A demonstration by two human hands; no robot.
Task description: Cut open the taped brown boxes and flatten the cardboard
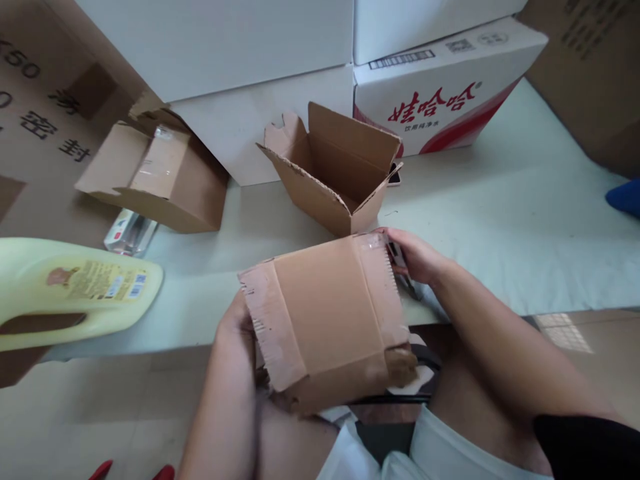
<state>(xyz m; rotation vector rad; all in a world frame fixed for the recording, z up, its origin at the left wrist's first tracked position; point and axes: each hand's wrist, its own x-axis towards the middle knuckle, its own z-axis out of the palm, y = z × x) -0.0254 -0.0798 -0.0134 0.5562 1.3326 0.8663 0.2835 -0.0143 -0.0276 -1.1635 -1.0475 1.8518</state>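
Observation:
A brown cardboard box point(325, 307) is held over my lap at the table's front edge, its torn, frayed side flaps facing up. My left hand point(235, 323) grips its left side, with the fingers hidden behind the cardboard. At the far right corner, my right hand point(417, 257) closes on the box edge. A dark, thin object point(410, 283) shows just under the right fingers; its kind cannot be made out. Just beyond stands an open small carton point(340, 167) with its flaps up, close to the held box.
Another opened carton point(185, 177) sits at the left, with a clear plastic-looking pack point(131, 232) beside it. A yellow jug point(110, 290) lies at the near left. White boxes point(445, 100) line the back of the pale green table cover point(500, 227). A blue item point(625, 197) is far right.

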